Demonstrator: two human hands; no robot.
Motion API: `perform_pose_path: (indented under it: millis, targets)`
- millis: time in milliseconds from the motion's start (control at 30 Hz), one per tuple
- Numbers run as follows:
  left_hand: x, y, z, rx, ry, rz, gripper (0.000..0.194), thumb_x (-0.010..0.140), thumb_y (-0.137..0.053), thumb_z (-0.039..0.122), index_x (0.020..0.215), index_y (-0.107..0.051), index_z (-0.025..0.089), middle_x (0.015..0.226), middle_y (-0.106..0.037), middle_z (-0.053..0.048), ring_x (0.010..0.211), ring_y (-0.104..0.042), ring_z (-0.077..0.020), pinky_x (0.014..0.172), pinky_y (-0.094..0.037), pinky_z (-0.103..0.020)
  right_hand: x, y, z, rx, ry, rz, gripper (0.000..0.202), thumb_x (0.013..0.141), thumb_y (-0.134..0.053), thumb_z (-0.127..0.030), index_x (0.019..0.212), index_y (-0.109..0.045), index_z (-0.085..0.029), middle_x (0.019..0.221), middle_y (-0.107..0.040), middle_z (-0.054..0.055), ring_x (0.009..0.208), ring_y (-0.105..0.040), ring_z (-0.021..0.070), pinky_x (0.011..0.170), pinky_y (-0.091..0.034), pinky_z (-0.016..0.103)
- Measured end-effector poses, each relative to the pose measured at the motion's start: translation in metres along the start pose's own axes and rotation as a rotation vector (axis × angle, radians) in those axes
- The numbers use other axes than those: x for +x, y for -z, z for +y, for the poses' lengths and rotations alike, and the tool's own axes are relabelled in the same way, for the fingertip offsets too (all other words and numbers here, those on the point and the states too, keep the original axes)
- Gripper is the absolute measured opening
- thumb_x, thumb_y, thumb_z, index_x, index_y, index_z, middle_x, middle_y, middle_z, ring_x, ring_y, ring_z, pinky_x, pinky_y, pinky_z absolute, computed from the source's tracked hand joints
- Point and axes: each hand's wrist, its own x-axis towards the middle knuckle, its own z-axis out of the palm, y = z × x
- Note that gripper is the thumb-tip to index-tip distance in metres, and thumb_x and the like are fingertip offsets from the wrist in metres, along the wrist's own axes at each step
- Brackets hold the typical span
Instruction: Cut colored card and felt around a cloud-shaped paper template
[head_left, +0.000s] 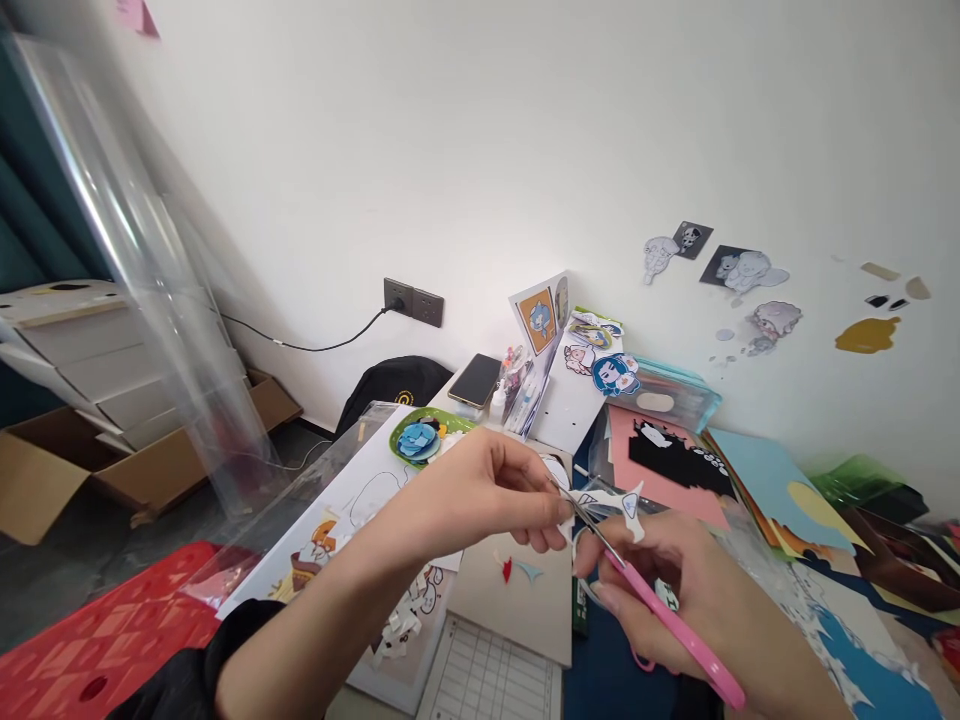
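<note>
My left hand pinches a white paper piece with drawn outlines, held above the table. In my right hand is a pair of scissors with pink handles. Their metal blades point to the upper left and meet the paper beside my left fingertips. How far apart the blades are is hard to see. Below my hands, a small red scrap and a light blue scrap lie on a grey-beige board.
A green tray with blue paper pieces stands left of my hands. Behind are a phone and a white glue bottle. Coloured paper sheets spread at the right. A red plastic stool is at lower left; cut-outs cling to the wall.
</note>
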Motion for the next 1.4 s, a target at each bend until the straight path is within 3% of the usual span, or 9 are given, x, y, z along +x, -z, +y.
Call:
perform_pose_path:
  millis: [233,367,467,600,900,1167,1400]
  targets:
    - [0.004,0.002,-0.003,-0.006,-0.009,-0.027,0.010,0.072,-0.071,0.023,0.066,-0.068,0.015,0.058,-0.069,-0.001,0.056,-0.063,-0.0108,0.054,-0.047,-0.018,0.000,-0.001,0.002,0.049,-0.052,0.021,0.011,0.067,-0.055,-0.016,0.075,-0.060,-0.021,0.051,-0.035,-0.008,0.044,-0.031,0.0094,0.044,-0.032,0.023]
    - [0.008,-0.012,-0.007,-0.101,-0.165,0.100,0.014,0.074,-0.071,0.026,0.071,-0.064,0.015,0.062,-0.068,-0.001,0.060,-0.062,-0.0107,0.061,-0.048,-0.020,0.004,-0.006,-0.001,0.078,0.012,0.209,0.008,0.066,-0.055,-0.016,0.073,-0.058,-0.019,0.057,-0.042,-0.006,0.048,-0.036,0.0103,0.048,-0.033,0.024]
    - [0.008,-0.023,-0.009,-0.179,-0.274,0.128,0.016,0.082,-0.064,0.028,0.074,-0.059,0.015,0.065,-0.068,-0.001,0.064,-0.062,-0.0104,0.062,-0.047,-0.020,0.006,-0.012,-0.002,0.047,0.054,0.341,0.007,0.068,-0.055,-0.017,0.073,-0.059,-0.019,0.061,-0.048,-0.003,0.052,-0.043,0.0128,0.052,-0.039,0.026]
    - [0.005,-0.030,-0.009,-0.215,-0.306,0.173,0.017,0.087,-0.059,0.028,0.076,-0.059,0.014,0.066,-0.066,-0.001,0.061,-0.058,-0.0083,0.060,-0.047,-0.018,0.008,-0.017,0.000,-0.016,0.075,0.418,0.008,0.070,-0.055,-0.019,0.075,-0.061,-0.019,0.065,-0.054,-0.001,0.057,-0.045,0.0153,0.055,-0.040,0.027]
    - [0.001,-0.027,-0.006,-0.233,-0.282,0.136,0.015,0.084,-0.061,0.026,0.075,-0.058,0.014,0.063,-0.063,0.000,0.057,-0.054,-0.0077,0.058,-0.046,-0.019,0.006,-0.009,-0.001,0.081,0.111,0.274,0.005,0.069,-0.052,-0.014,0.069,-0.054,-0.018,0.058,-0.043,-0.005,0.050,-0.037,0.0106,0.049,-0.033,0.024]
    - [-0.001,-0.021,-0.006,-0.155,-0.272,0.097,0.016,0.085,-0.061,0.027,0.073,-0.059,0.015,0.061,-0.062,0.001,0.058,-0.053,-0.0081,0.059,-0.045,-0.019,0.006,-0.008,0.001,0.048,0.097,0.269,0.007,0.070,-0.052,-0.012,0.072,-0.056,-0.018,0.063,-0.050,-0.003,0.049,-0.040,0.0102,0.048,-0.034,0.023]
    - [-0.002,-0.016,-0.003,-0.096,-0.249,0.115,0.016,0.083,-0.063,0.027,0.073,-0.061,0.014,0.063,-0.062,0.000,0.058,-0.054,-0.0086,0.059,-0.046,-0.020,0.005,-0.009,0.005,0.041,0.076,0.236,0.005,0.071,-0.053,-0.016,0.074,-0.058,-0.018,0.060,-0.044,-0.005,0.047,-0.038,0.0095,0.047,-0.033,0.023]
